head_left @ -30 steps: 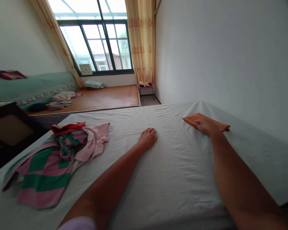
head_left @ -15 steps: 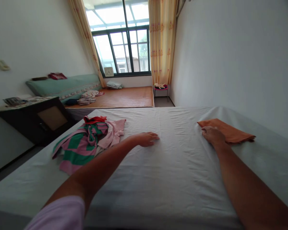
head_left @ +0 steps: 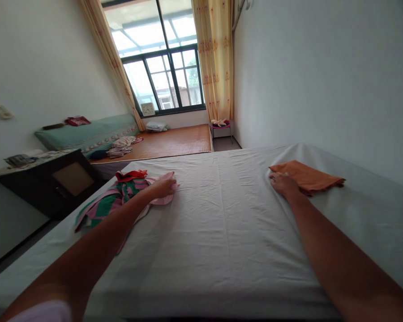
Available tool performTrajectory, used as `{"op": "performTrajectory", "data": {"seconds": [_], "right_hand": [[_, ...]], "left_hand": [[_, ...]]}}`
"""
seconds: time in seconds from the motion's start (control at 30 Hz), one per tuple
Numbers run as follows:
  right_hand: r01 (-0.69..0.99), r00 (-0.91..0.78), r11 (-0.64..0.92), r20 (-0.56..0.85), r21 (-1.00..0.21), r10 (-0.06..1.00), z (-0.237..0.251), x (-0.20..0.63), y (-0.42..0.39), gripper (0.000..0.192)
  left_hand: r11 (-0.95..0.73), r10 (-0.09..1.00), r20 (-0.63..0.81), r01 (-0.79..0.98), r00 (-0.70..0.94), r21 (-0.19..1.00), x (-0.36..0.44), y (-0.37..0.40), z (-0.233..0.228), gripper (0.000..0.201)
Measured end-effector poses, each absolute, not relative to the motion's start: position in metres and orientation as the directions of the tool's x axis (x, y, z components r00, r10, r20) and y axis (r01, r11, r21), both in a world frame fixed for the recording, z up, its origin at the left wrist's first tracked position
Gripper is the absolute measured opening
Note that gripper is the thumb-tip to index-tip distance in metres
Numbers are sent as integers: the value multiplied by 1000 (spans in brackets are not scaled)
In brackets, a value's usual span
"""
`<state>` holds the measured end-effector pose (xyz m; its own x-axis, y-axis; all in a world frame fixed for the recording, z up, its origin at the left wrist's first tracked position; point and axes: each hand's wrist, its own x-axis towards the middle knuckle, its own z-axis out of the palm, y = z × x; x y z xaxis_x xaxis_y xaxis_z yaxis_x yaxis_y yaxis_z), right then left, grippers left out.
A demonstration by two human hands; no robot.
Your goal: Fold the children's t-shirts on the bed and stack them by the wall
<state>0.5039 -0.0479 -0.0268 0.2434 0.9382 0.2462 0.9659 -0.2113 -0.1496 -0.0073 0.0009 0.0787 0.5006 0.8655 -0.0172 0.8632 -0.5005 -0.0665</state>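
At the left, my left hand (head_left: 166,184) is closed on the edge of a light pink garment (head_left: 161,200), pinching its cloth. Beside it lies a heap of clothes with a green and pink striped garment (head_left: 102,205) and a red piece (head_left: 130,175); my forearm covers part of this heap. My right hand (head_left: 284,182) rests low against the left end of a folded orange cloth (head_left: 310,175), its fingers a little bent and apart on the white sheet (head_left: 218,223).
A wall (head_left: 322,80) runs along the right side. At the left stands a dark cabinet (head_left: 43,183) with things on top. Beyond the sheet are a bed with a brown mat (head_left: 174,141), a stool (head_left: 221,126) and a window with curtains (head_left: 216,62).
My left hand has moved left from the bare sheet to the pink garment and taken hold of it. My right hand stays by the orange cloth. The view has tilted slightly.
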Motion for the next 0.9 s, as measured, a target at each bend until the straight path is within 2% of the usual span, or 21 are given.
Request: {"op": "performTrajectory", "data": {"seconds": [0.03, 0.1, 0.13, 0.2, 0.27, 0.33, 0.37, 0.47, 0.53, 0.57, 0.6, 0.67, 0.73, 0.77, 0.87, 0.9], "right_hand": [[967, 231, -193, 248, -169, 941, -27, 503, -46, 35], [962, 208, -151, 252, -226, 945, -26, 501, -43, 34], [958, 194, -126, 255, -259, 947, -25, 500, -42, 33], [944, 168, -74, 274, -322, 947, -23, 494, -40, 32], [918, 134, -6, 298, -396, 945, -18, 486, -40, 30], [842, 91, 84, 294, -532, 951, -12, 475, -42, 28], [771, 69, 121, 270, -625, 960, -7, 469, -45, 29], [463, -11, 125, 135, -877, 991, 7, 450, -53, 45], [314, -107, 98, 68, -944, 992, 14, 439, -58, 53], [286, -160, 110, 66, -952, 985, 15, 433, -60, 54], [289, -208, 143, 83, -947, 974, 15, 426, -61, 55], [366, -277, 246, 147, -898, 950, 10, 412, -62, 68], [476, -327, 356, 214, -805, 920, 3, 398, -60, 78], [522, -355, 401, 236, -753, 905, 0, 391, -58, 70], [618, -380, 475, 291, -626, 878, -4, 384, -53, 28], [646, -349, 472, 317, -601, 882, -2, 387, -51, 24]], "left_hand": [[-493, 869, 69, 869, 489, 43, 8, 5, 85, 15], [-516, 857, 250, 763, 451, 390, 43, 7, 96, 15], [-518, 855, 306, 657, 419, 548, 63, 7, 100, 17], [-525, 840, 403, 363, 363, 770, 103, 0, 106, 21], [-518, 786, 439, 75, 436, 852, 137, -10, 105, 25], [-509, 699, 449, -55, 556, 859, 162, -20, 98, 31], [-510, 656, 436, -64, 616, 858, 169, -24, 93, 38], [-582, 596, 358, 79, 719, 809, 164, -28, 75, 61], [-694, 609, 324, 290, 724, 659, 142, -25, 65, 59], [-746, 620, 320, 413, 716, 523, 127, -23, 61, 53], [-760, 642, 309, 530, 702, 377, 109, -20, 59, 48], [-656, 743, 272, 746, 612, 113, 72, -15, 55, 42], [-525, 815, 254, 849, 521, -56, 33, -10, 54, 37], [-465, 847, 241, 880, 474, -98, 14, -9, 54, 35], [-298, 926, 194, 942, 325, -155, -41, -5, 55, 30], [-244, 944, 186, 957, 272, -160, -58, -4, 56, 28]]}}
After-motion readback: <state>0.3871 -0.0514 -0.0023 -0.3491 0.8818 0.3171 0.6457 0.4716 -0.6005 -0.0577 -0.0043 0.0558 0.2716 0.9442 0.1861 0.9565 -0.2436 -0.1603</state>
